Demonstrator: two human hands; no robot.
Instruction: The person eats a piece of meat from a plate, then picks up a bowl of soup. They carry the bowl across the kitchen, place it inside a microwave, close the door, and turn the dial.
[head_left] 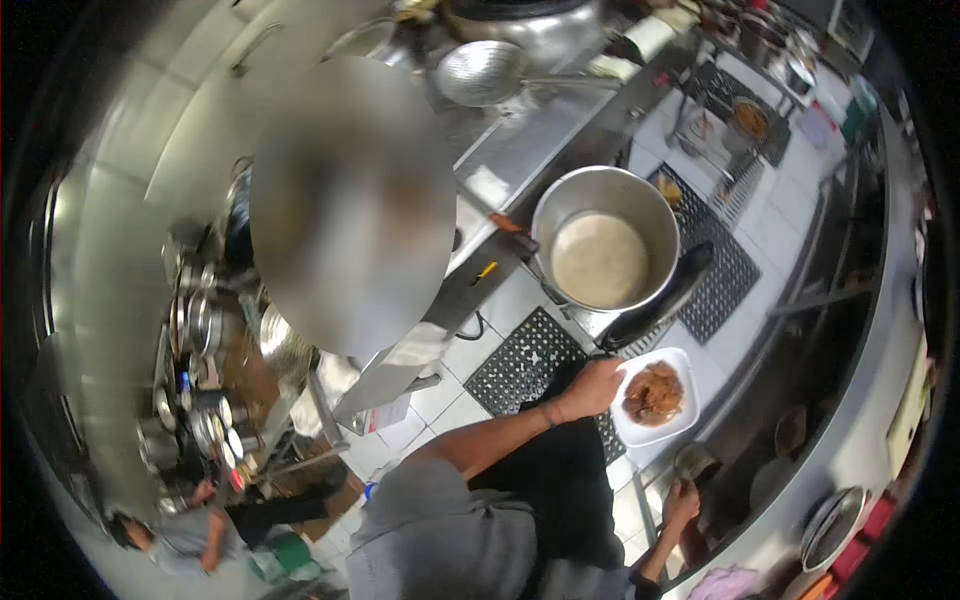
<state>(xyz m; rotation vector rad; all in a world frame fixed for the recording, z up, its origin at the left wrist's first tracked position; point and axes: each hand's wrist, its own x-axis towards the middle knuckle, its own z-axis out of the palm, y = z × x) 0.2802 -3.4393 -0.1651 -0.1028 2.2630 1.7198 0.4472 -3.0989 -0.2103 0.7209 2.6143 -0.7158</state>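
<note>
Evidently, the left hand (592, 388) has its fingers closed on the side of a white bowl (650, 440), which carries brown food (655, 393); supporting that load seems to be the step in hand. Any move from here would call for a level rim and a firm grip. The bowl's mouth faces up toward the camera; its outline is a rounded square, so no clear long axis shows. It is held in the air over the floor, well apart from the long edge of the steel desk (545, 150). The right hand (683, 502) is curled just beside a small metal vessel (697, 462); whether it grips it, I cannot tell. Farther out, a large pot (620, 190) with pale liquid (600, 260) stands upright near that desk edge; what supports it is hidden. A ladle (480, 73) lies across the desk, inside the same edge.
</note>
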